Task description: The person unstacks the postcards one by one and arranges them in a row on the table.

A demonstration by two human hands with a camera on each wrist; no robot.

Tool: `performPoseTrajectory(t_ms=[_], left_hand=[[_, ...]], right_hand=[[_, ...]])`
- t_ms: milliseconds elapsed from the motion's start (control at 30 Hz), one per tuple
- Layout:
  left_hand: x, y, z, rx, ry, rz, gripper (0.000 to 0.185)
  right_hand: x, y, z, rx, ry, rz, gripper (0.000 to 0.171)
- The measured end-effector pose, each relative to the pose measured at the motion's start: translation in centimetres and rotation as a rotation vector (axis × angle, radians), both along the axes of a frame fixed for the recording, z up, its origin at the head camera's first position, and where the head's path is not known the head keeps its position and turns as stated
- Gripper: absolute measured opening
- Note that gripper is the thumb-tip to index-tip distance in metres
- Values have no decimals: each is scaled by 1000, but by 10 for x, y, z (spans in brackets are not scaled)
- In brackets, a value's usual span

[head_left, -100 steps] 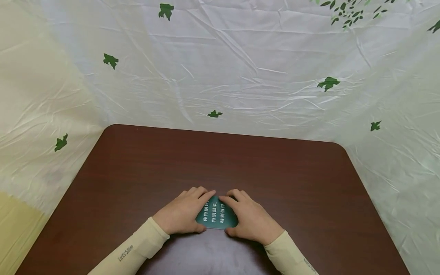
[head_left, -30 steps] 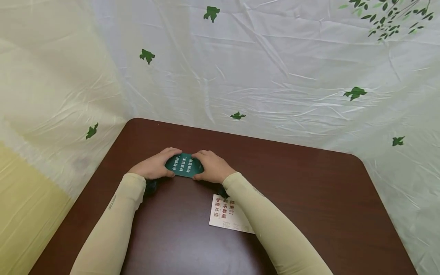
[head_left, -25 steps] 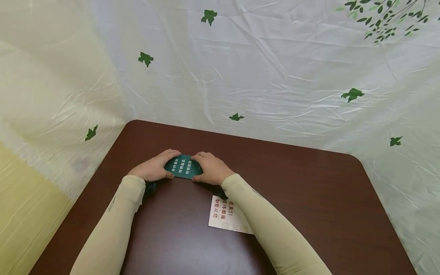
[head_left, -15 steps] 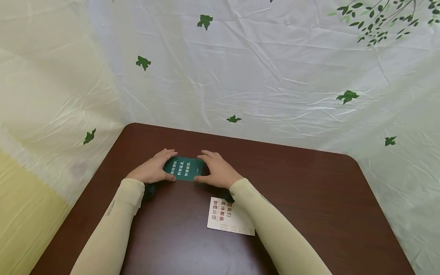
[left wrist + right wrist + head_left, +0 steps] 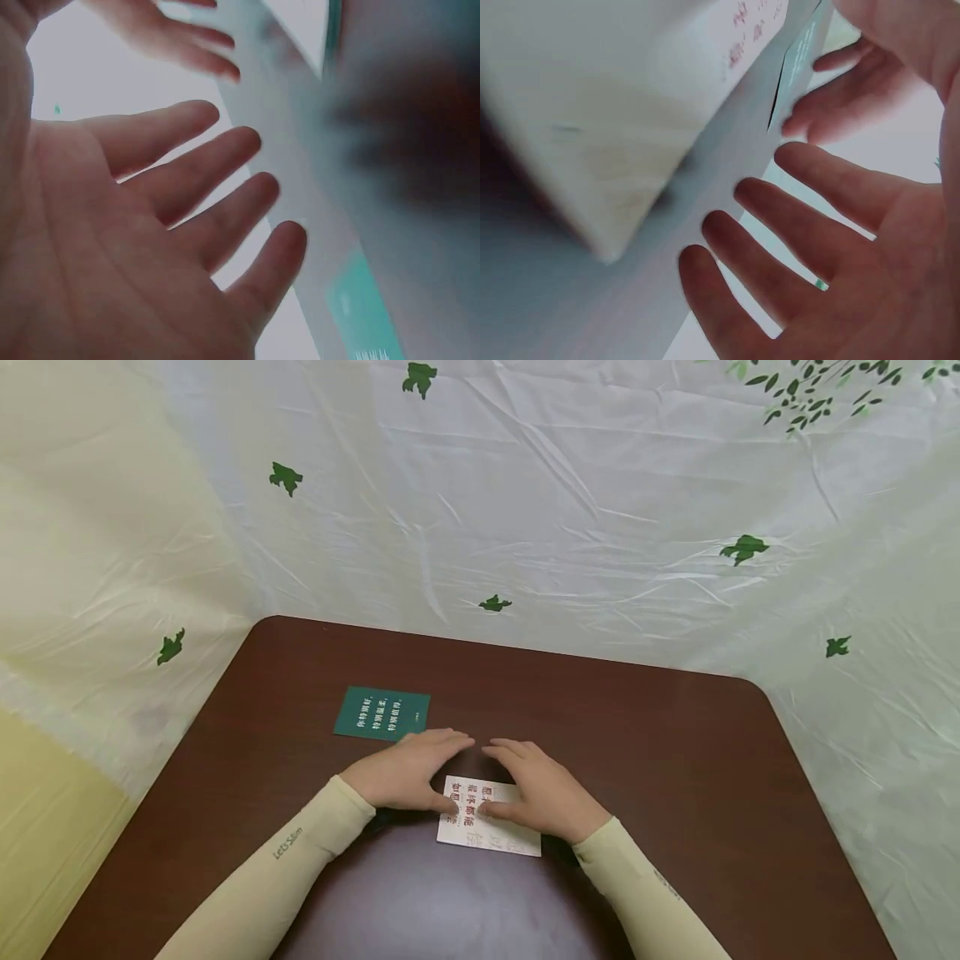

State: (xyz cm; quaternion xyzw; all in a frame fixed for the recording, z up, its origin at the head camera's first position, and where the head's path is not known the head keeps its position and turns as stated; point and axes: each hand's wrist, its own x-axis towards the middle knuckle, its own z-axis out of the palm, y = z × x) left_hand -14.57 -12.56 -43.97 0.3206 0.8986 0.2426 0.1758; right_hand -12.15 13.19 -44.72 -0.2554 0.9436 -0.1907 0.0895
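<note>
- The thin, white, oblong card with red writing (image 5: 487,831) lies flat on the dark brown wooden bench (image 5: 600,718), about halfway between the left and right edges.
- Its long side runs from left to right. It is a little crooked, with its right end tipped toward the person.
- Its red writing shows on the left half, in lines that go from the far side to the near side.
- The left hand (image 5: 401,768) is let go and holds nothing. Its fingers are spread and nearly straight, and its thumb is over the white card's left end.
- The right hand (image 5: 551,793) is let go too, with long, loose fingers. It hides the card's far right corner. I cannot tell if the thumbs touch the card.
- The thin, green, oblong card with white writing (image 5: 382,714) lies flat nearer the far left corner of the bench. Its long side goes left to right too.
- The left hand hides the green card's near right corner.
- There is room from the green card to the far and left edges.
- A wide stretch of brown wood runs from the right hand to the right edge.
</note>
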Motion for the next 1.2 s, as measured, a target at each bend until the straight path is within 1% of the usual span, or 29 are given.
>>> performPoseTrajectory(t_ms=[67, 133, 200, 300, 433, 533, 667, 900, 1067, 1200], left_hand=[[10, 13, -1, -14, 5, -47, 96], [18, 22, -3, -31, 16, -70, 101], [24, 26, -4, -50, 24, -73, 104], [29, 25, -6, -72, 56, -64, 106], [33, 28, -8, -130, 138, -70, 106], [35, 31, -9, -175, 192, -87, 102], [35, 33, -8, -192, 211, -106, 96], [32, 32, -6, -181, 178, -103, 95], [28, 30, -5, -163, 168, -88, 95], [25, 28, -4, -113, 132, -68, 92]], right_hand=[[13, 9, -3, -3, 20, -6, 88], [25, 16, -5, -8, 24, -24, 91], [35, 21, -8, -6, 38, -38, 91], [44, 22, -10, 9, 59, -50, 90], [51, 22, -12, 25, 79, -62, 84], [53, 23, -14, 22, 95, -74, 80], [54, 25, -16, 15, 126, -75, 78], [52, 27, -14, 14, 133, -57, 78], [46, 27, -10, -17, 136, -47, 77], [43, 28, -10, -39, 128, -40, 76]])
